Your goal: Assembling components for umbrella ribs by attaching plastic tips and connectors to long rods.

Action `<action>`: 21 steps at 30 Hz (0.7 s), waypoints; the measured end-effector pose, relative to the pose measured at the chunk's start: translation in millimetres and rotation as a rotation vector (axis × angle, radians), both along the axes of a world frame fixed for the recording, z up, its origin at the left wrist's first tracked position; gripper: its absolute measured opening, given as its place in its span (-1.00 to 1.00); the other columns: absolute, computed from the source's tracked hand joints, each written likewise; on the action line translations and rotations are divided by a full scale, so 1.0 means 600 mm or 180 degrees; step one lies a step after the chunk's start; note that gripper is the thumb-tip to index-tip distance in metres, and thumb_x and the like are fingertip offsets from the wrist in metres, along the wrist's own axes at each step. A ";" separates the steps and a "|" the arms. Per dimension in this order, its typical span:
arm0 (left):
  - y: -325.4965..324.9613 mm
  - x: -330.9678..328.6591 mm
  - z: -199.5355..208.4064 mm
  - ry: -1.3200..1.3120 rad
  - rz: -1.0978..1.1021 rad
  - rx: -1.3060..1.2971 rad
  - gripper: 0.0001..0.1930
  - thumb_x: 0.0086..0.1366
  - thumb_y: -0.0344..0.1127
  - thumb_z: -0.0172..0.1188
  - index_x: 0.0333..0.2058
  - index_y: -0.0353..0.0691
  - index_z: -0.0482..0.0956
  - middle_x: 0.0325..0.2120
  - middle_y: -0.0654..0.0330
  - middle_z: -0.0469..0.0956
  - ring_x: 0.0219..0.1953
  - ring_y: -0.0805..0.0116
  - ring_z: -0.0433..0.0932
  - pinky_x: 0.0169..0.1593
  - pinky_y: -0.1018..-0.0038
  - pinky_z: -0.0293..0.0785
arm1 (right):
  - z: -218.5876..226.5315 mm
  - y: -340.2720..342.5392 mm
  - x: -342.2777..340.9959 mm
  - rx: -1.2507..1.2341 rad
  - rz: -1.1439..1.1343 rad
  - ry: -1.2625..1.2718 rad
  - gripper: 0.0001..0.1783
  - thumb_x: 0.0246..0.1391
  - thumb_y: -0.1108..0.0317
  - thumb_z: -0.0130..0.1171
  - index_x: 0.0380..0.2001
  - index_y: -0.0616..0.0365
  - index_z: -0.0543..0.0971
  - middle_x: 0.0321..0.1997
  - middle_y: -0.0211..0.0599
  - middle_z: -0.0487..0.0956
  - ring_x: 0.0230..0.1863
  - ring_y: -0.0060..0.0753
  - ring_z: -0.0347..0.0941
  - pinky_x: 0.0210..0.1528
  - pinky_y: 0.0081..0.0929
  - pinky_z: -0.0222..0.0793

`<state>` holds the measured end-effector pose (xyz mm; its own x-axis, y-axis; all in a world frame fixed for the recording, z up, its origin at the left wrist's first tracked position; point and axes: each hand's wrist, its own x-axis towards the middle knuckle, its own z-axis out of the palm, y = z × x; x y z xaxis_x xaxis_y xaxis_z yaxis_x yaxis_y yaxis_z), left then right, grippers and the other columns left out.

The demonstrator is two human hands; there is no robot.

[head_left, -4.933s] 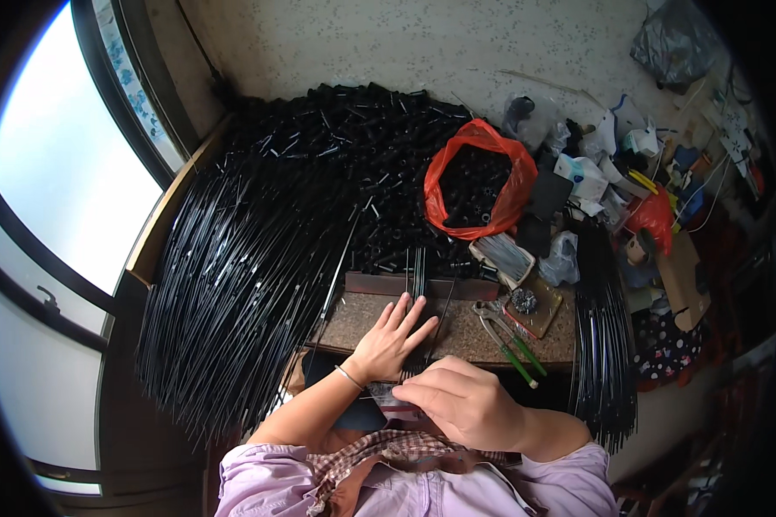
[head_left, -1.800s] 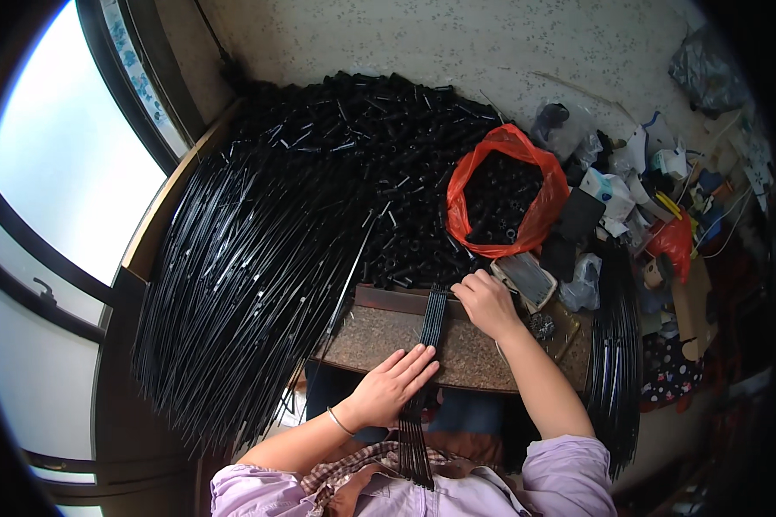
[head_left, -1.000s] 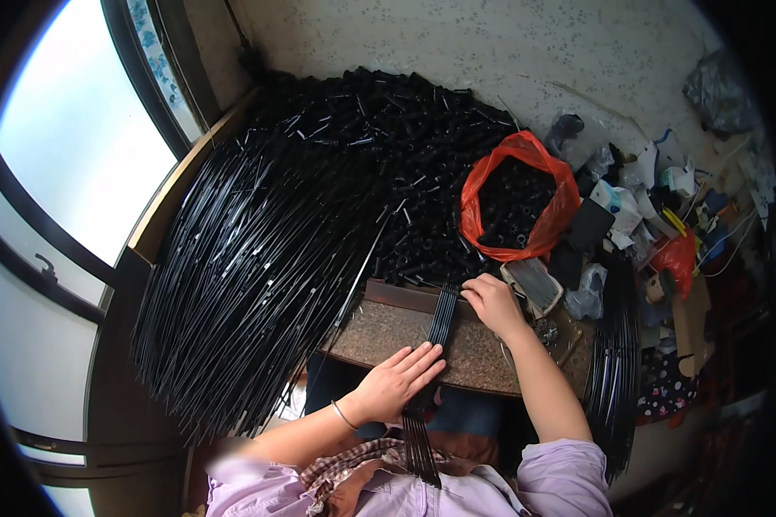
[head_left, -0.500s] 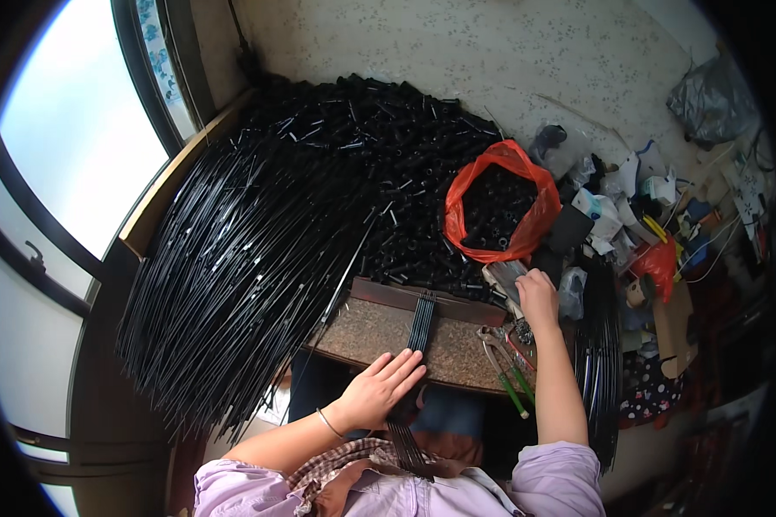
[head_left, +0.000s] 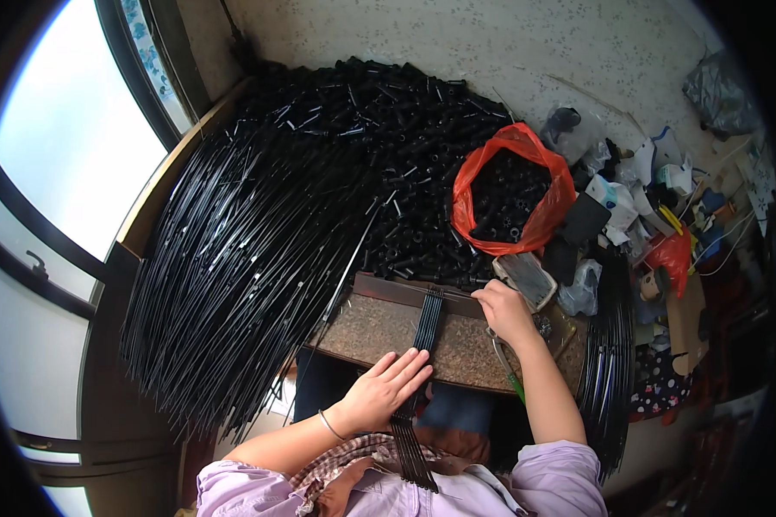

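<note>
A row of thin black rods [head_left: 428, 323] lies across a speckled brown work board [head_left: 379, 327], with its far ends against a dark upright strip [head_left: 392, 289]. My left hand [head_left: 386, 389] lies flat over the rods at the board's near edge, fingers stretched out. The near ends of the rods reach back toward my lap. My right hand [head_left: 504, 310] is closed in a pinch by the right end of the strip. A thin stick-like piece [head_left: 459, 295] extends left from its fingertips toward the rods' far ends. Green-handled pliers [head_left: 515, 379] lie partly hidden beside my right forearm.
A large bundle of long black rods [head_left: 233, 267] fills the left side. Behind the board are heaped short black tubes [head_left: 388, 121] and a red plastic bag [head_left: 560, 189] of black parts. A clear-lidded box [head_left: 530, 280] and clutter [head_left: 664, 207] lie right, near another rod bundle [head_left: 608, 345].
My right hand has moved left and nearer, from the clear-lidded box to the strip, and now pinches a thin piece. My left hand stays on the rods. The whole view has shifted slightly.
</note>
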<state>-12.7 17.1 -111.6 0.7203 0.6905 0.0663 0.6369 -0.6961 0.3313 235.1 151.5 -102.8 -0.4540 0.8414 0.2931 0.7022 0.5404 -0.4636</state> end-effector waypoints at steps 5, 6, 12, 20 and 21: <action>0.000 -0.002 -0.005 0.0030 0.0021 0.0005 -0.14 -0.14 -0.31 0.13 0.21 -0.31 0.04 0.24 -0.05 0.00 0.29 0.10 0.00 0.25 0.20 -0.04 | 0.000 0.002 -0.011 0.0042 0.0059 -0.0013 -0.87 -0.08 0.51 0.08 -0.41 0.19 0.56 -0.43 -0.21 0.46 -0.39 -0.09 0.45 -0.35 -0.29 0.38; 0.000 -0.001 -0.006 0.0035 0.0014 0.0054 -0.14 -0.15 -0.31 0.13 0.21 -0.31 0.04 0.24 -0.05 0.00 0.29 0.10 0.00 0.25 0.20 -0.04 | -0.001 0.003 -0.011 0.0045 0.0061 -0.0012 -0.87 -0.08 0.51 0.08 -0.41 0.19 0.56 -0.43 -0.21 0.46 -0.39 -0.09 0.45 -0.35 -0.29 0.38; 0.000 -0.002 0.004 -0.0129 0.0035 -0.0206 -0.08 -0.21 -0.31 0.18 0.21 -0.30 0.03 0.24 -0.05 -0.01 0.29 0.10 -0.01 0.26 0.21 -0.05 | -0.001 -0.001 -0.017 0.0131 0.0046 -0.0139 -0.88 -0.10 0.51 0.07 -0.43 0.17 0.56 -0.44 -0.23 0.45 -0.40 -0.12 0.46 -0.36 -0.29 0.39; 0.000 -0.003 -0.001 -0.0002 0.0000 -0.0092 -0.06 -0.22 -0.30 0.20 0.22 -0.30 0.01 0.25 -0.04 -0.02 0.30 0.11 -0.02 0.26 0.22 -0.06 | -0.002 0.002 -0.023 0.0251 0.0071 -0.0534 -0.87 -0.11 0.51 0.05 -0.43 0.13 0.53 -0.43 -0.26 0.43 -0.40 -0.16 0.47 -0.38 -0.30 0.41; 0.001 -0.002 -0.001 0.0085 -0.0012 -0.0031 -0.06 -0.22 -0.30 0.20 0.22 -0.30 0.01 0.25 -0.03 -0.01 0.30 0.12 -0.02 0.26 0.22 -0.06 | -0.004 0.003 -0.025 0.0257 0.0066 -0.0536 -0.87 -0.11 0.51 0.05 -0.43 0.13 0.53 -0.43 -0.26 0.43 -0.40 -0.16 0.47 -0.38 -0.30 0.41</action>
